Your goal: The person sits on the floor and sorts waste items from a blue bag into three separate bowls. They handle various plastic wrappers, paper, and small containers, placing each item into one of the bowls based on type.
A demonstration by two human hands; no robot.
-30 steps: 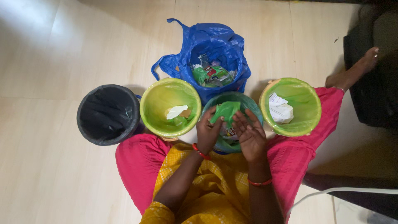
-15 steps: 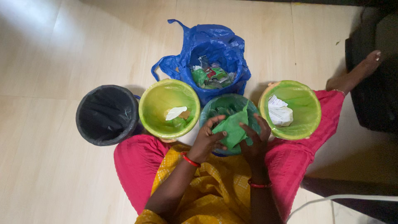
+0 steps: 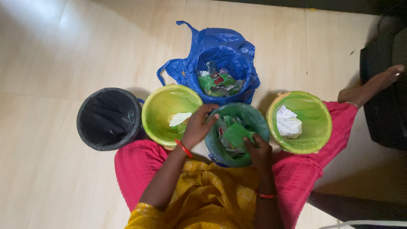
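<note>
I sit on the floor with a teal bucket [image 3: 251,115] of wrappers in front of my lap. My right hand [image 3: 258,152] is at its near rim and pinches a green wrapper [image 3: 234,133] lying inside it. My left hand [image 3: 197,125] hovers over the gap between the teal bucket and the yellow-green bucket [image 3: 160,107] to its left, with bent fingers touching the teal rim and nothing visible in them. That yellow-green bucket holds a white scrap [image 3: 179,118].
A black bucket [image 3: 86,127] stands far left. A green bucket [image 3: 316,112] with crumpled white paper [image 3: 289,124] stands at the right. Behind them sits a blue plastic bag [image 3: 220,44] of mixed wrappers. My foot [image 3: 377,82] and dark furniture [image 3: 388,114] are at the right.
Both hands held the green wrapper above the teal bucket. Now the left hand has let go and shifted left, and the right hand has lowered the wrapper into the bucket.
</note>
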